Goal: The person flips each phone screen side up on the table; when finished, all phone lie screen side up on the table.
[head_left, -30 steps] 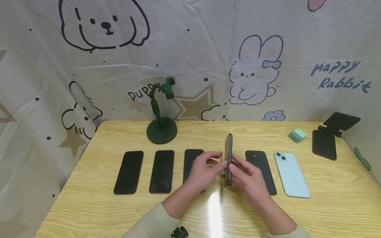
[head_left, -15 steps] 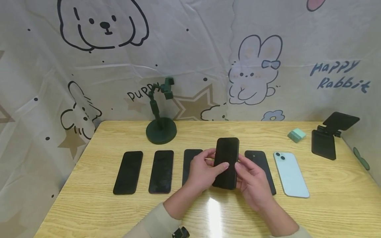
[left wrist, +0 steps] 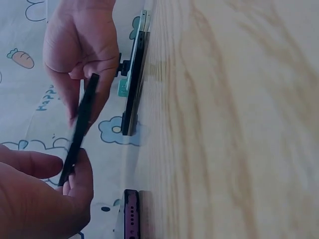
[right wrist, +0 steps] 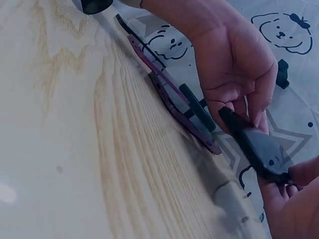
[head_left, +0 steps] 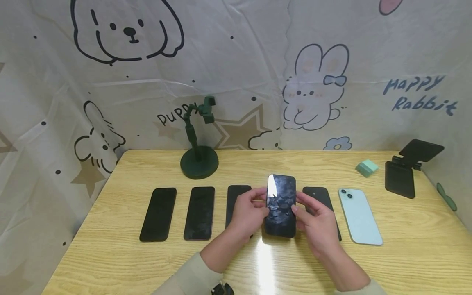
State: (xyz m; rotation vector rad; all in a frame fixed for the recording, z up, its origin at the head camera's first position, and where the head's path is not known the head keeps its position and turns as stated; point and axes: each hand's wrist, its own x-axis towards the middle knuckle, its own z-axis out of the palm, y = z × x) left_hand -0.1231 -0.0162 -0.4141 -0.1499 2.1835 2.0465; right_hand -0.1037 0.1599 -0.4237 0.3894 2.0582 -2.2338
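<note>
Phone (head_left: 281,207) newly tilted, reflecting light, left hand (head_left: 248,212) and right hand (head_left: 318,225) gripping it

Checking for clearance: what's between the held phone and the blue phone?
In the head view, the right hand and a black phone, which it partly covers, lie between the held phone and the blue phone.

1. Before me hangs a creased, pale backdrop (head_left: 228,73) printed with a puppy (head_left: 129,37), a bow-wearing rabbit (head_left: 309,102) and brown stars (head_left: 245,133).
2. I face a yellowish wood-grain tabletop (head_left: 121,262).
3. A bright glare (head_left: 265,266) streaks its side nearest me.
</note>
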